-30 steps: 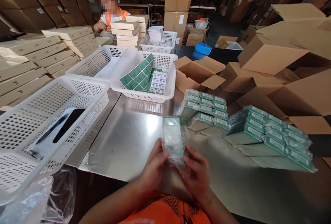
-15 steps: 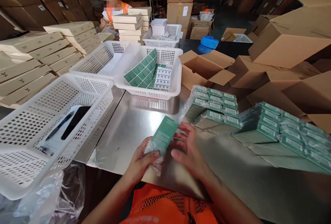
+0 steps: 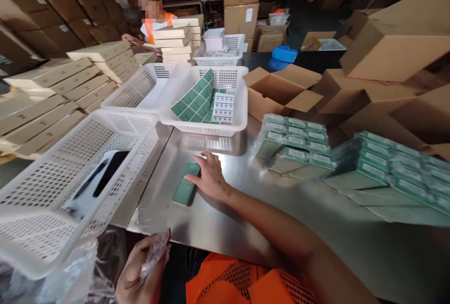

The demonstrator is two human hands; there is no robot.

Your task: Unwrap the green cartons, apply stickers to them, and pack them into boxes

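A small green box [image 3: 185,186] lies flat on the steel table [image 3: 225,229], its plastic wrap gone. Beside its right edge is my right hand [image 3: 211,176], open with thumb and fingers spread; the thumb reaches over the box's edge. Below the table's front edge, my left hand [image 3: 138,271] is closed around a crumpled clear plastic wrapper [image 3: 154,253]. To the right stand wrapped blocks of similar green boxes [image 3: 298,142], with another wrapped group [image 3: 393,173] farther right.
A white basket [image 3: 207,128] holds green and white label sheets. The near-left basket [image 3: 87,154] contains a dark phone and a pen. Open cartons [image 3: 277,91] fill the right rear. Cream boxes [image 3: 52,93] are stacked left; a co-worker [image 3: 154,23] is behind. Plastic bags [image 3: 70,266] hang lower left.
The green box has left my hands and now lies on the table, out of its wrap. My left hand has moved down and left with the wrapper; my right hand has moved left.
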